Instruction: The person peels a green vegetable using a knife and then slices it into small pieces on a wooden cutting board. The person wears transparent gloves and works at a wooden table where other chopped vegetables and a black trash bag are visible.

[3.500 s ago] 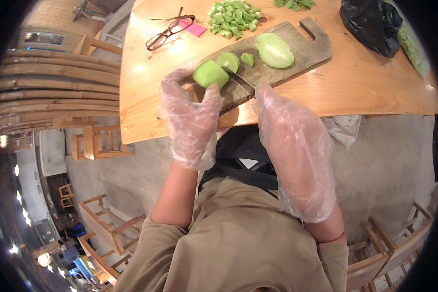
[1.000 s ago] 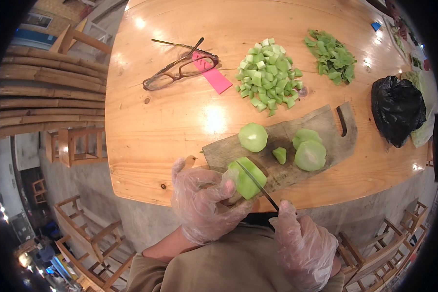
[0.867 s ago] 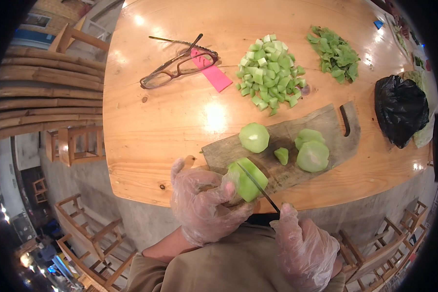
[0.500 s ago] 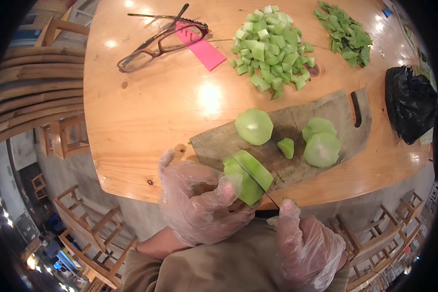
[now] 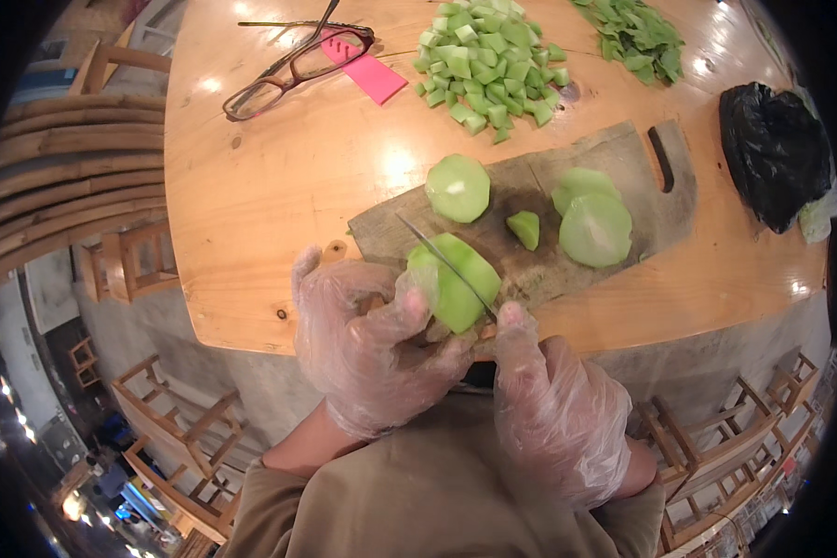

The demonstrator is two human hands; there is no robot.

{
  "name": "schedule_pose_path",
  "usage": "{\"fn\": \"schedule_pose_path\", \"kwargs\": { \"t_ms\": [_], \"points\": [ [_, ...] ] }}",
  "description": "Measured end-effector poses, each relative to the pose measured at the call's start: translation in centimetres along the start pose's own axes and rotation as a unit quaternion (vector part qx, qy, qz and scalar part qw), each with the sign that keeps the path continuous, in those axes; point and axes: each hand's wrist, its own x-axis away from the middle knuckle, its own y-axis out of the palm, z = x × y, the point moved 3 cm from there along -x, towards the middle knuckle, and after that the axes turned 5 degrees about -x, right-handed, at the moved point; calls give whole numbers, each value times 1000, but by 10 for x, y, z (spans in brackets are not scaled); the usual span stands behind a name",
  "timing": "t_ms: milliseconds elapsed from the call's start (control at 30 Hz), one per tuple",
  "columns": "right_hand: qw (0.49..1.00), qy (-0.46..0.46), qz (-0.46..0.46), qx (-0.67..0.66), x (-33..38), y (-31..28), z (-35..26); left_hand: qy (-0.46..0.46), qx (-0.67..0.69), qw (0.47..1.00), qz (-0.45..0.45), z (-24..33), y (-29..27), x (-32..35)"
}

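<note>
My left hand [image 5: 372, 344], in a clear plastic glove, grips a peeled, pale green vegetable chunk [image 5: 451, 298] from its left side on the near edge of the worn wooden cutting board [image 5: 391, 219]. My right hand [image 5: 558, 405], also gloved, is closed on a knife, its handle hidden in the fingers. The thin knife blade [image 5: 448, 263] lies slantwise across the chunk, its tip past the far left side. Further along the board are a round green slice [image 5: 458, 188], a small green wedge [image 5: 525, 230] and two overlapping round slices [image 5: 595, 230].
Beyond the board is a heap of green cubes [image 5: 484, 60], with chopped leaves [image 5: 634, 42] to its right. Eyeglasses [image 5: 298, 70] rest on a pink paper strip [image 5: 377, 79] at far left. A black plastic bag [image 5: 774, 153] sits at right. Wooden chairs [image 5: 177, 423] stand below the table.
My right hand and the knife have moved forward, and the blade tip now reaches farther beyond the chunk. My left hand keeps its hold. The whole view has shifted, so the table appears higher.
</note>
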Motion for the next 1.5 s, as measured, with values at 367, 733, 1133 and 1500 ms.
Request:
{"fn": "schedule_pose_path", "kwargs": {
  "t_ms": [367,733,1133,1500],
  "points": [
    [999,31,14,-13,21,-1,-3,-28,73,996,-33,5,7,-1],
    [994,73,-51,-68,8,0,-1,-24,102,994,40,-3,15,-4],
    [994,99,-37,21,-18,-10,-11,-53,92,989,103,-8,20,-16],
    [948,59,159,268,12,26,-7,30,30,993,114,2,20,-19]
  ]
}}
